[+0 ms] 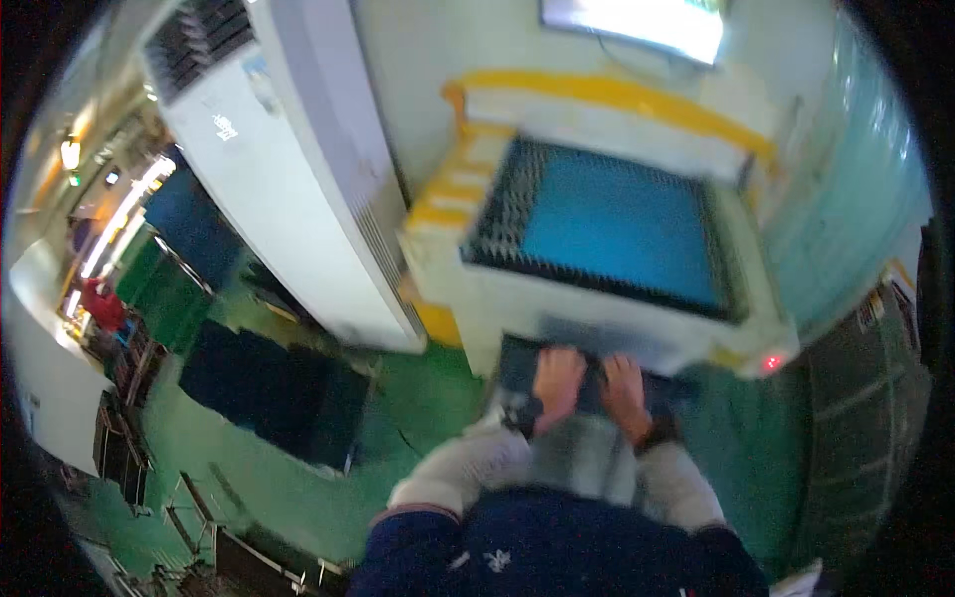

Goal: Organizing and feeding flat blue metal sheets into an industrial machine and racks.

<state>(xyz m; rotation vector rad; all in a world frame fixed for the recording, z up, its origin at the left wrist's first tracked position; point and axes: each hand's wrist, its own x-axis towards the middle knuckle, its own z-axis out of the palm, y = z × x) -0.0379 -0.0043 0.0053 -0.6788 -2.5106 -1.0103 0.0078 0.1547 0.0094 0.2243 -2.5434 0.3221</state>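
Observation:
Both bare hands are side by side in front of me, backs up and fingers pointing away. My left hand [559, 383] is over a dark flat panel or stack [519, 373] that lies low before the machine. Close on its right, my right hand [624, 394] is over the same dark thing. Motion blur smears the fingers, so I cannot tell whether they press flat or grip an edge. Each wrist wears a dark band, below which pale sleeves begin. A grey surface [587, 453] shows between my forearms.
Just ahead stands a white and yellow machine [597, 308] with a blue bed [622, 219] framed in black. A tall white air conditioner [284, 189] is left of it. Dark sheets [279, 393] lie lower left. A brown ribbed panel [856, 428] borders the right, below translucent curtains [846, 199].

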